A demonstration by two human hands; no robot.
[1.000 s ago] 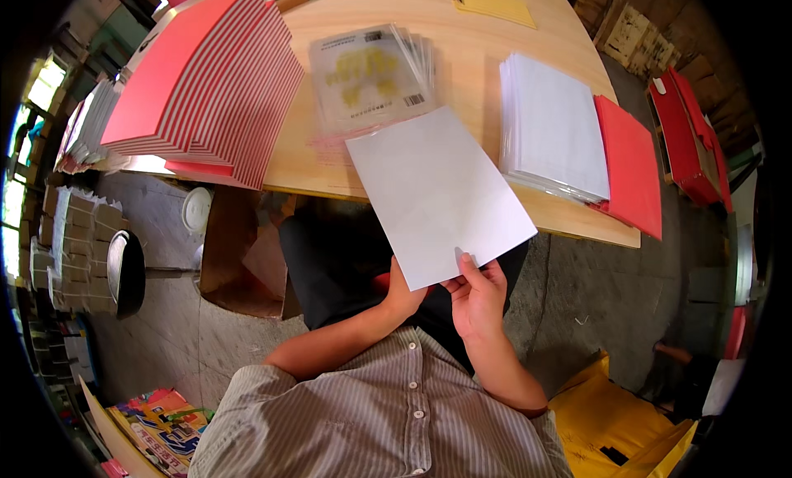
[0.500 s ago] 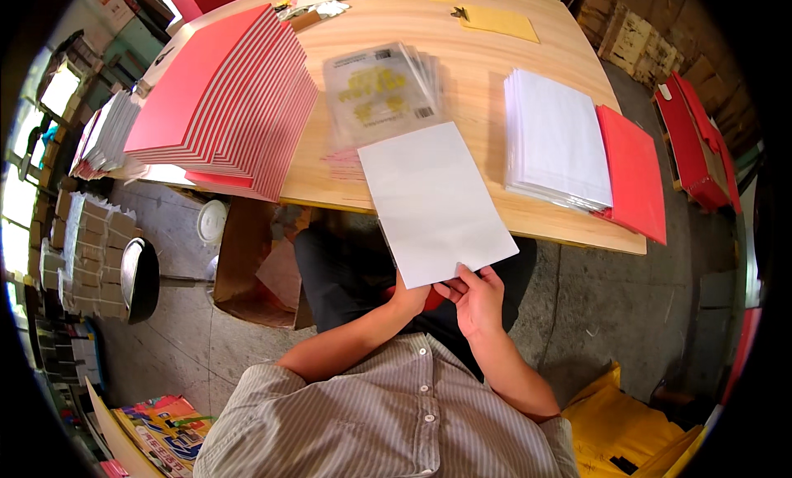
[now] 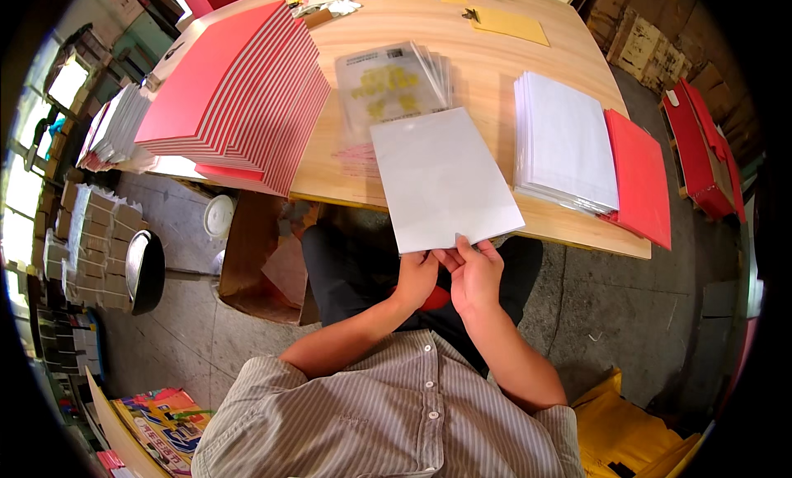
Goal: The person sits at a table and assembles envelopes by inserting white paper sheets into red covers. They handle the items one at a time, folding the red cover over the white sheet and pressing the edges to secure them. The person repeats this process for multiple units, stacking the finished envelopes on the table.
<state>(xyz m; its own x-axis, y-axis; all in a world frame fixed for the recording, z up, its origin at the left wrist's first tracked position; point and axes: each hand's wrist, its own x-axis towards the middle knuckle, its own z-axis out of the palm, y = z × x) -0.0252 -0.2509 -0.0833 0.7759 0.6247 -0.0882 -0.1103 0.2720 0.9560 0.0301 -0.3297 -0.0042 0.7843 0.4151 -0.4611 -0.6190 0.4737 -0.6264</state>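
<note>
A white rectangular sheet [image 3: 445,181], perhaps a thin stack, slants out over the near table edge. My left hand [image 3: 417,280] is closed at its near edge, with the fingertips hidden beneath. Beside it, my right hand [image 3: 477,276] pinches the same edge, thumb on top and fingers below. Just past the sheet's far end lie several clear plastic bags [image 3: 384,90] with yellow print, fanned out. To the right rests a stack of white sheets in clear wrapping [image 3: 565,140], next to a red folder [image 3: 639,181].
A tall stack of red-and-white layers [image 3: 223,82] rises at the table's left, with white bundles [image 3: 115,127] beyond. A yellow clipboard [image 3: 510,26] lies at the back. Below the table's edge stand an open cardboard box [image 3: 256,288] and a black-seated stool [image 3: 146,272].
The white sheet has shifted slightly forward, away from my body. My left hand has moved up and right along its near edge, closer to my right hand. The whole view has shifted a little.
</note>
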